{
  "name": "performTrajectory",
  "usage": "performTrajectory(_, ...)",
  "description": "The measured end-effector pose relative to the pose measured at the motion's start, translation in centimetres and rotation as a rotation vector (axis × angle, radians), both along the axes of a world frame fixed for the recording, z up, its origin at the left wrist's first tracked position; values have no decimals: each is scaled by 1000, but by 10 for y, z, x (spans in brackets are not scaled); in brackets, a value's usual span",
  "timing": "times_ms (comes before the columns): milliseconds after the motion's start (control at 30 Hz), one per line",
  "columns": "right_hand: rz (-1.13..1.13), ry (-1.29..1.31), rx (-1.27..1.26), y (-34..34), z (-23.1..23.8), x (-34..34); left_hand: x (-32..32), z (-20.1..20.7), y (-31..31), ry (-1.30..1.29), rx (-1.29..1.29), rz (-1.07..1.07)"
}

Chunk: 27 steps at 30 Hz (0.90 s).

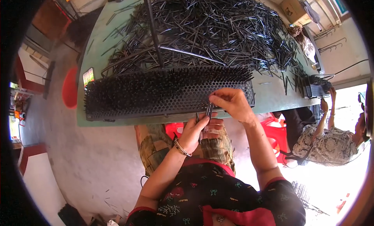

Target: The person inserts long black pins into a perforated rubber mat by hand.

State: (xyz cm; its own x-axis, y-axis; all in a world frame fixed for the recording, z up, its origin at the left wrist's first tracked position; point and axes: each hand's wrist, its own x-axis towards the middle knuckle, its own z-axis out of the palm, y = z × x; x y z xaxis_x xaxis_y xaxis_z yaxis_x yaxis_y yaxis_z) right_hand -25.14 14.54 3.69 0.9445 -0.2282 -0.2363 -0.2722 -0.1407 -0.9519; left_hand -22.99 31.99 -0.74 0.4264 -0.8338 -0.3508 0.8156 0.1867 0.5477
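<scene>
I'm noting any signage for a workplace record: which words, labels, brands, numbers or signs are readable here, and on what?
None can be quoted with confidence.
Black shirt: small scattered lettering, too small to read surely.
Cardboard box: dark printed mark, no clear wording.
Lit screen: coloured, too small to read.

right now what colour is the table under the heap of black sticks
The table is pale green; the head view shows it best.
</scene>
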Motion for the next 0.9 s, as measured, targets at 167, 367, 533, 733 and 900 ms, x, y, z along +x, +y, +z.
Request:
performTrajectory(167,-293,-303,-117,-5,13,15,5,-6,-1,27,37,24)
performTrajectory(367,-342,-577,-575,-4,0,37,-1,-5,0,152,79,58)
performTrajectory(533,-327,-648,-686,-5,-10,42,3,-13,2,186,77,80)
performTrajectory(733,-298,-677,-811,-5,-14,43,2,-11,5,50,86,21)
performTrajectory(900,-180,-733,-976,-5,-16,45,2,-10,7,66,53,10)
